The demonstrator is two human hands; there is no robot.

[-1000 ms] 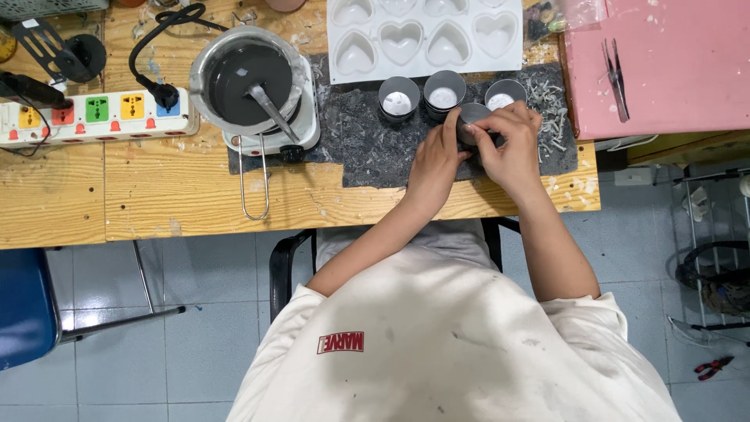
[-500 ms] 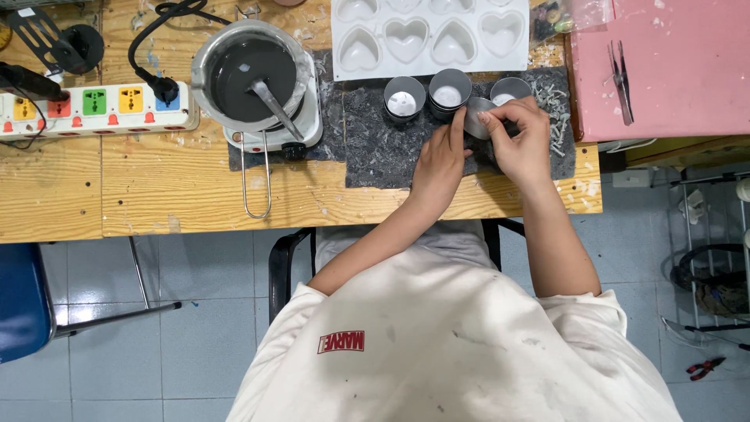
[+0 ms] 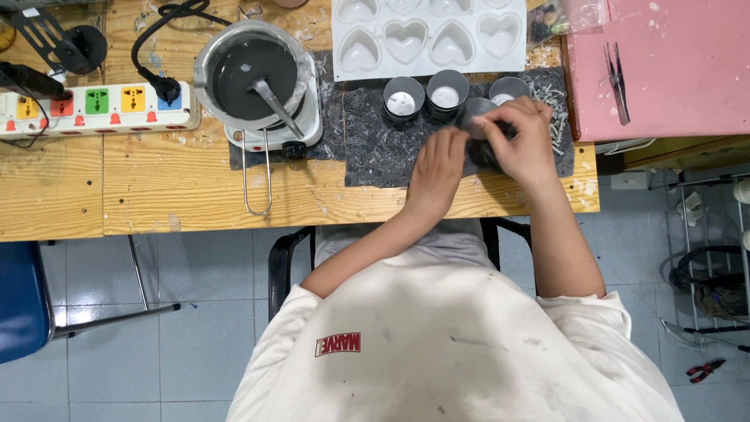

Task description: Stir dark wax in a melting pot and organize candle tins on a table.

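Wooden bench (image 3: pixel 156 187), pot (image 3: pixel 251 74) of grey melt, both hands' fingers (image 3: pixel 500 117) pinching grey cup (image 3: pixel 476 113)

head cam | overhead, facing straight down | mid-range | workbench (image 3: pixel 180 187), floor

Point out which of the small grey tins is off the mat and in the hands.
The tilted grey tin, gripped between left hand and right hand; three others stand upright on the dark mat.

Grey metal cups (image 3: pixel 404 98), white heart mould (image 3: pixel 428 35), pink board (image 3: pixel 664 62), mottled dark grey mat (image 3: pixel 383 144), pale wood table (image 3: pixel 156 184)
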